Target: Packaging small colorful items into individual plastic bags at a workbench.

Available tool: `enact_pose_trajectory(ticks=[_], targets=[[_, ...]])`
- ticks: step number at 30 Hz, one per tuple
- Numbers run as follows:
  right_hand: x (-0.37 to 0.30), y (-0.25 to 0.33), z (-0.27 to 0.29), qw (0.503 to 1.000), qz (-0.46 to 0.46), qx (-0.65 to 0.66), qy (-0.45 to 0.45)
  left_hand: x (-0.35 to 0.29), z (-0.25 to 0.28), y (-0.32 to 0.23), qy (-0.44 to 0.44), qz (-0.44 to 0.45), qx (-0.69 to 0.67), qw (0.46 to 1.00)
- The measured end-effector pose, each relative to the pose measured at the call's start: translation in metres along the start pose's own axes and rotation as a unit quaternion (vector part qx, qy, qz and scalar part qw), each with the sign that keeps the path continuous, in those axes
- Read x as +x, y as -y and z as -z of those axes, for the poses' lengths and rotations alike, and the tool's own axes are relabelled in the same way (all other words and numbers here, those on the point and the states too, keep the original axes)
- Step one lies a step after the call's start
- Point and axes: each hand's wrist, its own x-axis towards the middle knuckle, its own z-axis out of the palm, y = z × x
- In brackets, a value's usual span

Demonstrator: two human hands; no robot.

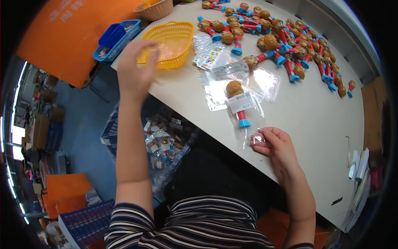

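My right hand [277, 146] pinches the open-looking lower end of a clear plastic bag [253, 122] at the table's near edge. Inside the bag lies a toy figure [235, 88] with a round brown head, red body and blue base; a white printed label [240, 102] covers its middle. My left hand [137, 68] is raised beside the yellow plastic basket [185, 39], its fingers smeared by motion. Whether it holds anything cannot be made out. Flat clear bags [265, 83] and printed silvery packets [207, 52] lie beyond the bagged figure.
Loose toy figures [286, 37] spread over the table's far side. A blue basket [124, 37] stands left of the yellow one, below a tan basket [155, 10]. Under the table edge, a plastic-lined bin [108, 130] holds bagged figures. Papers [360, 170] hang at the right edge.
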Motion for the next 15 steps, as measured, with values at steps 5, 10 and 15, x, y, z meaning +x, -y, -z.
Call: enact_pose_trajectory(ticks=[5,10,15], targets=[[0.001,0.004,0.000,0.998,-0.015,0.052,0.033,-0.118,-0.042,-0.086,0.240,-0.138,-0.063,0.959],[0.008,-0.002,0.008,0.987,-0.024,0.138,0.081,-0.166,-0.080,-0.115,0.115,-0.082,-0.152,0.978],[0.010,-0.007,0.018,0.957,-0.026,0.235,0.168,-0.164,-0.093,-0.126,0.020,-0.114,-0.184,0.976]])
